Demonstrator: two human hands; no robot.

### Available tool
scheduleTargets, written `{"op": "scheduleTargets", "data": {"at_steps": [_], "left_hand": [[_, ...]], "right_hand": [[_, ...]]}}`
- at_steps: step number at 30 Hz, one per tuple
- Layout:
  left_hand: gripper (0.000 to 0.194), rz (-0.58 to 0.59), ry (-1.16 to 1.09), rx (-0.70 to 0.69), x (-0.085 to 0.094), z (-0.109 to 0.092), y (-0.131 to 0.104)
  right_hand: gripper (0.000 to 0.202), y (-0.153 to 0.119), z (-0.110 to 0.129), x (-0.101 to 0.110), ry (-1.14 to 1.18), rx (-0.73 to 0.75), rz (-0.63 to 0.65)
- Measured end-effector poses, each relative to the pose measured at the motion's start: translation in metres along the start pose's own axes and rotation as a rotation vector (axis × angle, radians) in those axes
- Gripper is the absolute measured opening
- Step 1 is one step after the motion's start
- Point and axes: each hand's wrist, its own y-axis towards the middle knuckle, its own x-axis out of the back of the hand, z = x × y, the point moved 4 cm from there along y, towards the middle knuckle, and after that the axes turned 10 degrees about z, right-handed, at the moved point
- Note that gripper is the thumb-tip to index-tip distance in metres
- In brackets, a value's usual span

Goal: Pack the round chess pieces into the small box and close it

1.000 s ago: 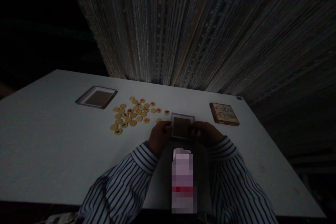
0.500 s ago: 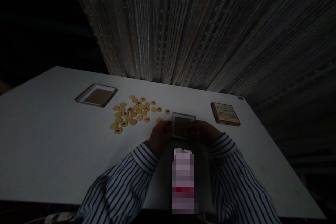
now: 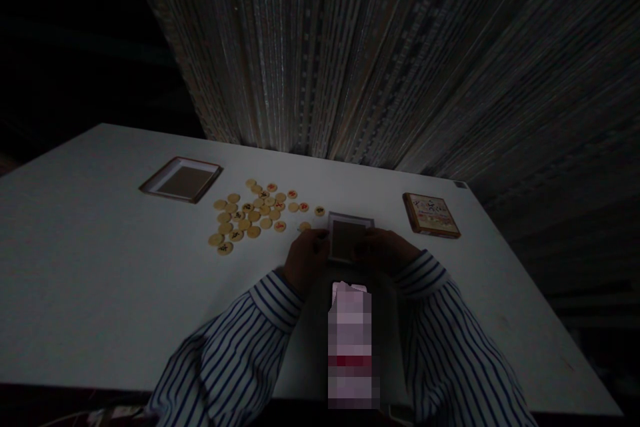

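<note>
A small open-topped tray-like box (image 3: 349,237) with a dark inside and pale rim lies in front of me. My left hand (image 3: 307,255) is closed on its left side, thumb and fingers at the rim. On the opposite side, my right hand (image 3: 387,250) grips the edge, its fingertips dim in shadow. Just left of the box lie many round wooden xiangqi pieces (image 3: 254,216), some showing red or black characters, others plain side up. One piece (image 3: 305,227) is right beside my left fingers.
A larger open box half (image 3: 183,180) lies at the far left of the white table (image 3: 125,280). A closed printed box (image 3: 431,215) sits to the right. A blurred-out bright phone-like object (image 3: 350,347) is near my body. A pleated curtain (image 3: 310,47) hangs behind.
Both hands stay on the small box, which keeps its place. The view has shifted very slightly; nothing else has visibly moved.
</note>
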Motion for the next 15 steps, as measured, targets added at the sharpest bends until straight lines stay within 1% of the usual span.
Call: {"op": "scheduleTargets", "data": {"at_steps": [4, 9, 15], "left_hand": [[0.025, 0.011, -0.021, 0.024, -0.0003, 0.0006, 0.0002], [0.026, 0.023, 0.004, 0.028, -0.0004, 0.001, 0.0007], [0.026, 0.016, 0.015, 0.026, -0.0008, 0.0022, 0.0011]], "right_hand": [[0.018, 0.001, 0.0001, -0.0009, -0.016, 0.009, 0.011], [0.02, 0.0022, -0.0027, -0.0039, -0.01, 0.027, 0.024], [0.019, -0.0024, -0.0026, 0.0026, 0.028, 0.026, 0.022]]}}
